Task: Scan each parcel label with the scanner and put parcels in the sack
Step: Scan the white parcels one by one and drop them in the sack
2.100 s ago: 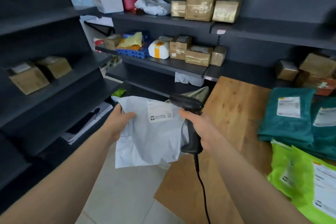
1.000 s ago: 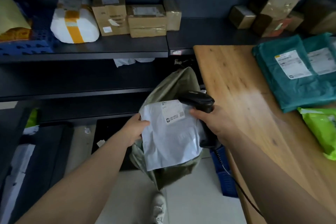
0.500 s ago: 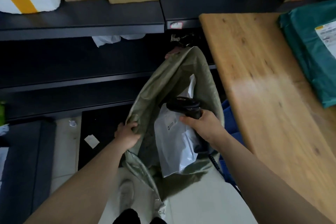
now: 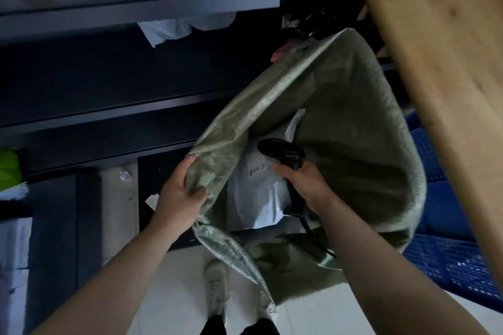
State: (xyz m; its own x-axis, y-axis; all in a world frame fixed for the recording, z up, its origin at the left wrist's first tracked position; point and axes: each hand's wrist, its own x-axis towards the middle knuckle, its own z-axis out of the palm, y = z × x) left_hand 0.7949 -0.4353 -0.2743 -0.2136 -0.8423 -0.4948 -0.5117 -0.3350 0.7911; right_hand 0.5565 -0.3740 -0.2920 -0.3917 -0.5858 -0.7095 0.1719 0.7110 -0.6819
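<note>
A green woven sack (image 4: 362, 122) stands open on the floor beside the wooden table. My left hand (image 4: 179, 193) grips the sack's near-left rim and holds the mouth wide. My right hand (image 4: 302, 182) grips the black corded scanner (image 4: 283, 152) over the sack's mouth. A white poly parcel (image 4: 258, 193) with a small printed label lies inside the sack, just left of and below my right hand. Whether my right fingers still touch the parcel is hidden by the hand and the scanner.
The wooden table (image 4: 441, 57) edge runs along the right. Blue plastic crates (image 4: 446, 226) stand under it next to the sack. Dark metal shelves (image 4: 136, 3) fill the left and top. My shoe (image 4: 216, 291) is on the pale floor below the sack.
The view has tilted further down and closer over the sack. The white parcel has sunk deeper into the sack. My left hand has pulled the rim wider.
</note>
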